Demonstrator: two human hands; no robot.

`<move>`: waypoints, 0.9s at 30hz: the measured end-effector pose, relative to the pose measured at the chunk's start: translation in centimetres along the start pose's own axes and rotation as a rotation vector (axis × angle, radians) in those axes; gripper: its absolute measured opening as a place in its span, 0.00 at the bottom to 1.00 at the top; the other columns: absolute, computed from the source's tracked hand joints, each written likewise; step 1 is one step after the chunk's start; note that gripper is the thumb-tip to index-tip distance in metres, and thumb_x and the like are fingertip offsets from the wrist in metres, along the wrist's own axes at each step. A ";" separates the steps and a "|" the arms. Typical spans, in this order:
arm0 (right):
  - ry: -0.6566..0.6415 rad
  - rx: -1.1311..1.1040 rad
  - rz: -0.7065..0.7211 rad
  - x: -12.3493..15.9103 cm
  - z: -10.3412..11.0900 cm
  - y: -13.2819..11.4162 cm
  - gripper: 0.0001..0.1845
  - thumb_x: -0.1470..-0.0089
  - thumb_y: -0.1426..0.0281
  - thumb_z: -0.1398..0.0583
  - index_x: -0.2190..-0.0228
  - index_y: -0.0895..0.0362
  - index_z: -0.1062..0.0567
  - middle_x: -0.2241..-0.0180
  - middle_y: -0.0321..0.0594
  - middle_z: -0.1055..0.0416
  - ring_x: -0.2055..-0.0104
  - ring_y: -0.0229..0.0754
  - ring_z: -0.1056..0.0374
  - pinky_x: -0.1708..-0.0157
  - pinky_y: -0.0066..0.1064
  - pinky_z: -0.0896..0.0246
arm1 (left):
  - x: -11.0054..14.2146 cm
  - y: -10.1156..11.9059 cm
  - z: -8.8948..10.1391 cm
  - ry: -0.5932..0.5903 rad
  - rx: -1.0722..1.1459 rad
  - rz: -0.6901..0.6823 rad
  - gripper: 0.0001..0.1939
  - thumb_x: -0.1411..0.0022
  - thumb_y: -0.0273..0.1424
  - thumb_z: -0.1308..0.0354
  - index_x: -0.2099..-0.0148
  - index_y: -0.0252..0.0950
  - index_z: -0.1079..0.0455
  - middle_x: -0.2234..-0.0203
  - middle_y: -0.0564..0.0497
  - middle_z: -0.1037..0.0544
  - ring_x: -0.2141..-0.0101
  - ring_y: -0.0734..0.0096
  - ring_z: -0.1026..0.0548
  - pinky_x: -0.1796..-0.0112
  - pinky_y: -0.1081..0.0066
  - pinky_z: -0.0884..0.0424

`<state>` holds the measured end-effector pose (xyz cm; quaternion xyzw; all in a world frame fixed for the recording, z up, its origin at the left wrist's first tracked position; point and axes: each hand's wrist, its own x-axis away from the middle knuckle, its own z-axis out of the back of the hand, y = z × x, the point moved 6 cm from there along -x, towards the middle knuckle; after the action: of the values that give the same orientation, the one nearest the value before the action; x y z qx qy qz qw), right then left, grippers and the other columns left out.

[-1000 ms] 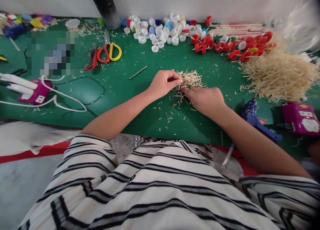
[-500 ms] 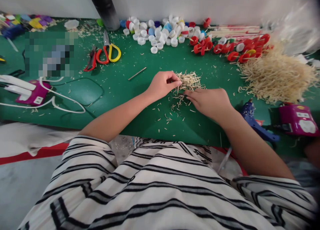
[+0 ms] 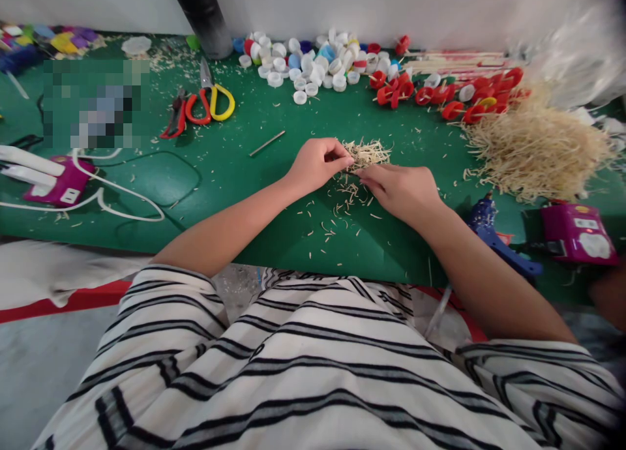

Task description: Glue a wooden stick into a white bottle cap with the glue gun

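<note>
My left hand is closed in a pinch at the near-left edge of a small heap of pale wood shavings. Whatever lies between its thumb and forefinger is too small to make out. Close beside it, my right hand is also closed, palm down, its fingertips almost meeting the left ones. A thin dark edge shows near those fingertips, but its kind is unclear. Loose curled shavings are scattered on the green tabletop just below both hands.
Scissors and red-handled pliers lie left of a metal rod. Bottle caps and red caps on sticks line the back. To the right are a large shavings pile, a blue glue gun and a purple power block.
My right hand has shifted slightly left and up, closer to my left fingertips. The left hand keeps its pinch in nearly the same place. The whole view has drifted a little.
</note>
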<state>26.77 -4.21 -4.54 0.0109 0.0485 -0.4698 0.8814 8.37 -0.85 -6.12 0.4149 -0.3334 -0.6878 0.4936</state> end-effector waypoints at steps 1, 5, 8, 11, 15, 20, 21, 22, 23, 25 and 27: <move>0.004 -0.004 0.004 0.0 -0.1 0.0 0.25 0.23 0.59 0.52 0.44 0.47 0.18 0.46 0.39 0.15 0.56 0.45 0.23 0.70 0.34 0.52 | 0.0 -0.1 0.0 0.001 0.003 0.001 0.07 0.37 0.28 0.33 0.69 0.37 0.24 0.73 0.50 0.18 0.72 0.73 0.26 0.65 0.67 0.29; 0.006 -0.039 0.014 -0.2 -0.2 0.2 0.25 0.24 0.60 0.51 0.43 0.47 0.17 0.46 0.39 0.15 0.56 0.45 0.22 0.68 0.35 0.48 | -0.2 -0.3 0.0 0.003 -0.008 -0.007 0.06 0.37 0.27 0.33 0.68 0.37 0.24 0.74 0.51 0.20 0.73 0.74 0.27 0.66 0.67 0.30; -0.015 -0.032 0.023 -0.1 -0.4 0.3 0.24 0.25 0.60 0.50 0.44 0.46 0.17 0.48 0.39 0.14 0.57 0.45 0.23 0.68 0.35 0.48 | -0.2 -0.3 0.0 -0.001 -0.024 -0.004 0.06 0.37 0.27 0.33 0.68 0.37 0.24 0.75 0.52 0.21 0.73 0.74 0.28 0.66 0.67 0.30; -0.043 0.020 0.041 0.2 -0.6 0.4 0.24 0.26 0.61 0.50 0.46 0.45 0.16 0.48 0.36 0.14 0.57 0.45 0.23 0.69 0.35 0.52 | -0.1 -0.3 0.0 0.001 -0.024 0.003 0.07 0.37 0.26 0.32 0.68 0.37 0.24 0.75 0.52 0.21 0.73 0.74 0.28 0.66 0.67 0.30; -0.049 0.045 0.058 0.4 -0.6 0.4 0.24 0.25 0.61 0.51 0.47 0.45 0.16 0.48 0.36 0.14 0.58 0.44 0.23 0.70 0.35 0.55 | 0.1 -0.2 0.1 -0.003 -0.016 0.001 0.06 0.37 0.25 0.32 0.68 0.37 0.23 0.73 0.51 0.19 0.72 0.73 0.27 0.65 0.66 0.29; -0.020 0.053 0.043 0.4 -0.4 0.1 0.27 0.24 0.60 0.53 0.44 0.46 0.16 0.50 0.39 0.14 0.59 0.44 0.23 0.70 0.35 0.56 | 0.1 -0.2 0.0 -0.011 -0.029 -0.020 0.06 0.37 0.27 0.32 0.68 0.37 0.23 0.72 0.51 0.19 0.71 0.73 0.26 0.64 0.67 0.29; -0.018 0.057 0.042 0.4 -0.4 0.1 0.26 0.25 0.60 0.52 0.44 0.46 0.16 0.50 0.39 0.14 0.59 0.45 0.23 0.70 0.36 0.56 | 0.1 -0.1 -0.1 -0.013 -0.034 -0.024 0.06 0.37 0.27 0.32 0.67 0.37 0.24 0.72 0.51 0.18 0.71 0.73 0.26 0.64 0.67 0.29; -0.021 0.056 0.044 0.4 -0.4 0.0 0.26 0.25 0.61 0.52 0.45 0.46 0.16 0.51 0.38 0.14 0.58 0.45 0.23 0.70 0.35 0.56 | 0.2 0.0 -0.1 -0.014 -0.036 -0.027 0.06 0.37 0.27 0.32 0.67 0.37 0.24 0.72 0.51 0.18 0.70 0.72 0.26 0.64 0.67 0.29; -0.026 0.051 0.045 0.4 -0.3 0.0 0.26 0.25 0.61 0.52 0.45 0.45 0.16 0.51 0.38 0.14 0.58 0.45 0.23 0.70 0.35 0.55 | 0.2 0.1 -0.1 -0.019 -0.037 -0.030 0.06 0.37 0.27 0.32 0.67 0.37 0.24 0.71 0.50 0.18 0.70 0.72 0.26 0.65 0.67 0.29; -0.042 0.031 0.044 0.4 -0.2 0.0 0.25 0.26 0.62 0.51 0.47 0.44 0.15 0.50 0.37 0.14 0.57 0.46 0.23 0.70 0.35 0.54 | 0.3 0.2 -0.1 -0.030 -0.037 -0.034 0.05 0.36 0.28 0.33 0.67 0.37 0.23 0.70 0.50 0.17 0.69 0.72 0.26 0.64 0.67 0.29; -0.062 0.015 0.027 0.4 0.1 0.3 0.24 0.26 0.61 0.50 0.49 0.43 0.15 0.50 0.36 0.13 0.56 0.46 0.22 0.69 0.35 0.52 | 0.3 0.3 -0.1 -0.036 -0.040 -0.036 0.05 0.36 0.28 0.33 0.66 0.37 0.22 0.69 0.50 0.17 0.70 0.73 0.26 0.64 0.67 0.30</move>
<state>27.21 -4.39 -4.53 0.0037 0.0176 -0.4581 0.8887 8.49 -1.27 -5.99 0.3983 -0.3208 -0.7107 0.4830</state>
